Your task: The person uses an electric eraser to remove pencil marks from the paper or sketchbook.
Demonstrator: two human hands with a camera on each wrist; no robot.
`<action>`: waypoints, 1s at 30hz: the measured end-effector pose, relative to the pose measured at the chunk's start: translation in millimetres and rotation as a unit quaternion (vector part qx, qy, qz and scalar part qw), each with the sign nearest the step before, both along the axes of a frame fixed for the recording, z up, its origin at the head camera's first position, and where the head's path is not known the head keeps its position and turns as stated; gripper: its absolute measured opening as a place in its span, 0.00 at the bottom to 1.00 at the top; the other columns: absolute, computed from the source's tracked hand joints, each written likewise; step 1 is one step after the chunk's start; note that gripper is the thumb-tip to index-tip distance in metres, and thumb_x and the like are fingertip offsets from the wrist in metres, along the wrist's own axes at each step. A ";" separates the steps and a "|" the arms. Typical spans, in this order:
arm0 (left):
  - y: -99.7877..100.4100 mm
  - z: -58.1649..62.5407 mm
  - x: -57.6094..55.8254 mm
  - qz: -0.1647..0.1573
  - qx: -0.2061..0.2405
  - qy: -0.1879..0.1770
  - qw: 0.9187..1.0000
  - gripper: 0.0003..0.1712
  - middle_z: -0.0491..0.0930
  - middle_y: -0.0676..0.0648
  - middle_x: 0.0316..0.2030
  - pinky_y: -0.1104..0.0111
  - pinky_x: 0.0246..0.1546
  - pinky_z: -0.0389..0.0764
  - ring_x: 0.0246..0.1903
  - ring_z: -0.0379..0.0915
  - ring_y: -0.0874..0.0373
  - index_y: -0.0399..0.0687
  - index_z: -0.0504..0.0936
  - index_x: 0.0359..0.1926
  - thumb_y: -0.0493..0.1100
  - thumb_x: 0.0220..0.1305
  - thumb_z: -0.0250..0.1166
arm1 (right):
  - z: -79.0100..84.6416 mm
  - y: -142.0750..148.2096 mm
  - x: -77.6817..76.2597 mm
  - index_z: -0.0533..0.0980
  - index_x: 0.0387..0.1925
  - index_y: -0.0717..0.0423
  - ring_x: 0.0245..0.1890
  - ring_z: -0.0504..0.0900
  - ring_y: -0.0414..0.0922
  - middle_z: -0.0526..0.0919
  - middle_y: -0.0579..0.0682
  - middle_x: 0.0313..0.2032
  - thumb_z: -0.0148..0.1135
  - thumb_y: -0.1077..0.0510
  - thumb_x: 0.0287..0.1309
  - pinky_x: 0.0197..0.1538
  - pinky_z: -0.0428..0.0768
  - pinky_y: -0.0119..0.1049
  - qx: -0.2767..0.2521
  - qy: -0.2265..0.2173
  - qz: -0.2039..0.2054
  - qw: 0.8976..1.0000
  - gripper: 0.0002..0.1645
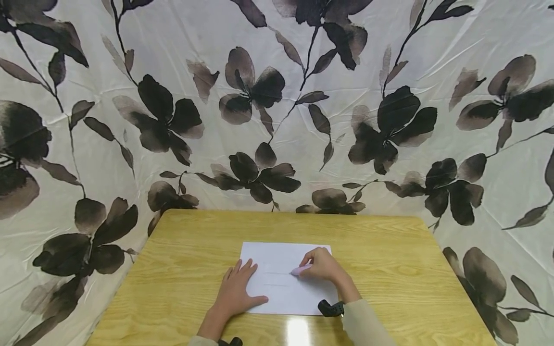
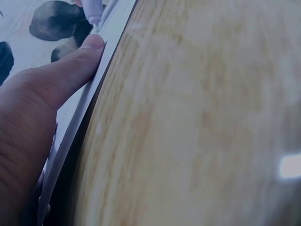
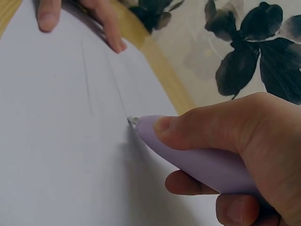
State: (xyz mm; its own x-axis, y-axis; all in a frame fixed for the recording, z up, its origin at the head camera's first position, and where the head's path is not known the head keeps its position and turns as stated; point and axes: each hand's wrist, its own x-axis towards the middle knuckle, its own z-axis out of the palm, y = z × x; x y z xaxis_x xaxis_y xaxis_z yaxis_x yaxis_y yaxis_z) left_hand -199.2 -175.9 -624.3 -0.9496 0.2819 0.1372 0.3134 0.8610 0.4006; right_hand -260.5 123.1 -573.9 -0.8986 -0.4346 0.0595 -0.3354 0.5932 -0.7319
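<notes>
A white sheet of paper [image 1: 290, 302] lies on the table with two thin, faint lines across its middle. My right hand [image 1: 324, 265] pinches a thick lilac pen-shaped tool [image 3: 202, 165] between thumb and fingers. Its narrow tip [image 3: 132, 120] meets the paper at the right end of the upper line in the right wrist view. Spread over the sheet's left side is my left hand [image 1: 235, 290], its fingers extended and its thumb [image 2: 70, 73] resting near the front edge. Whether the tip draws or rubs out the line, I cannot tell.
The yellow wood-grain table [image 1: 195, 240] extends around the paper on all sides. Behind and beside it hangs a pale cloth [image 1: 320, 144] with dark flowers. Black bands with a dark device [image 1: 331, 308] sit at both wrists. Light glares off the table's front.
</notes>
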 end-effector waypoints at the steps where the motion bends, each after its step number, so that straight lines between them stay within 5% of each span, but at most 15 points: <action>1: 0.0 0.1 0.1 0.000 0.000 -0.001 1.000 0.59 0.60 0.44 0.71 0.41 0.67 0.46 0.72 0.45 0.40 0.48 0.69 0.69 0.79 0.42 0.65 | -0.6 0.0 0.3 0.85 0.23 0.49 0.21 0.70 0.37 0.80 0.38 0.21 0.80 0.53 0.40 0.23 0.70 0.30 0.001 -0.001 0.000 1.000 0.09; 30: -1.7 -6.1 -1.6 0.004 0.011 0.003 1.000 0.60 0.60 0.46 0.71 0.42 0.67 0.45 0.72 0.44 0.41 0.48 0.69 0.69 0.80 0.41 0.64 | -3.0 -1.6 2.4 0.85 0.22 0.48 0.22 0.71 0.37 0.79 0.38 0.21 0.80 0.53 0.39 0.23 0.70 0.31 0.006 0.002 -0.012 1.000 0.09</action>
State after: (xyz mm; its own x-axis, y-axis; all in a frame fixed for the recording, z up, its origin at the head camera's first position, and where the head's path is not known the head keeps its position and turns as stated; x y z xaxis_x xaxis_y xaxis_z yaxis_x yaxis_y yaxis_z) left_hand -200.8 -177.6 -630.4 -0.9508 0.2715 0.1490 0.3094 0.8543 0.4176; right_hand -258.1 121.5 -576.9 -0.9084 -0.4141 0.0581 -0.3242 0.6098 -0.7232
